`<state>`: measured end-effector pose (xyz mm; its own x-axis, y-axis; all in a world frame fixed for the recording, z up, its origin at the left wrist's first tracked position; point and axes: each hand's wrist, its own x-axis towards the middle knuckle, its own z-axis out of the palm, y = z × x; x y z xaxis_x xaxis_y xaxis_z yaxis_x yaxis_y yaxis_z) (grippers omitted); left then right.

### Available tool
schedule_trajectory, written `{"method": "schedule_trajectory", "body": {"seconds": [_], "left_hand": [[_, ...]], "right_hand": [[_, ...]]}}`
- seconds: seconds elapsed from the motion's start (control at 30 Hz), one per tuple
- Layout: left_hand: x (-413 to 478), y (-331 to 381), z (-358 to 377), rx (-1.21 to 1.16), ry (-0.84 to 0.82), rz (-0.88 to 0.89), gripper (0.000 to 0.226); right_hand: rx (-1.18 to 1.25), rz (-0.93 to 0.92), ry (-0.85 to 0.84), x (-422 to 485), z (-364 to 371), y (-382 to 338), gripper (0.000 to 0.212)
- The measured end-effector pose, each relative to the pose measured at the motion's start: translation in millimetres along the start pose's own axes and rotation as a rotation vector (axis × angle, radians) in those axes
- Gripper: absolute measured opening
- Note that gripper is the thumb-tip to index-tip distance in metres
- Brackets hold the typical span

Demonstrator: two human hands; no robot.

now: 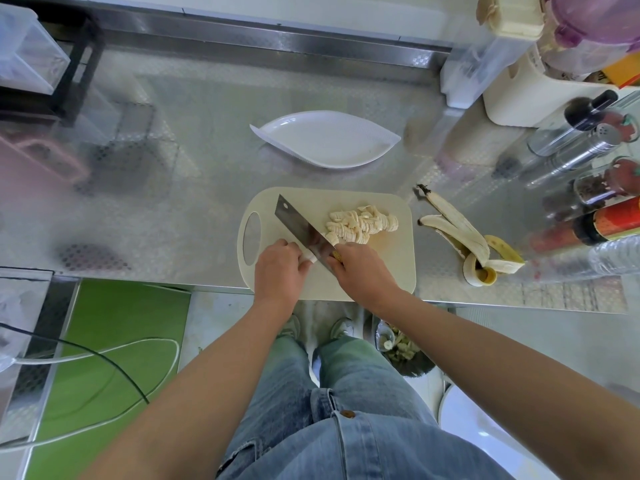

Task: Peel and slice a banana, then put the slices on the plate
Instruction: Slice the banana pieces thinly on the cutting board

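The right grip (360,271) is wrapped round the cleaver (300,229) handle, its blade just beside the banana stub (310,259) that the left grip (278,268) pinches. Cut slices (360,224) lie heaped on the cutting board (346,199). The white plate (325,140) sits beyond it on the tabletop (173,209), and the peel (474,242) lies to the right.
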<state>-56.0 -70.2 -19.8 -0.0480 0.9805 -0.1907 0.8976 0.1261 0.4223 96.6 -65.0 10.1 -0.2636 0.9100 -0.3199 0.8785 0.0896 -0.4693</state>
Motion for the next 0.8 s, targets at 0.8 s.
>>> {"method": "schedule_trajectory", "body": {"seconds": [0.8], "left_hand": [[0.0,-0.7,-0.2,0.014,0.018,0.009,0.022]], "right_hand": [[0.006,-0.016,0.025,3.4,-0.6,0.3,0.032]]}}
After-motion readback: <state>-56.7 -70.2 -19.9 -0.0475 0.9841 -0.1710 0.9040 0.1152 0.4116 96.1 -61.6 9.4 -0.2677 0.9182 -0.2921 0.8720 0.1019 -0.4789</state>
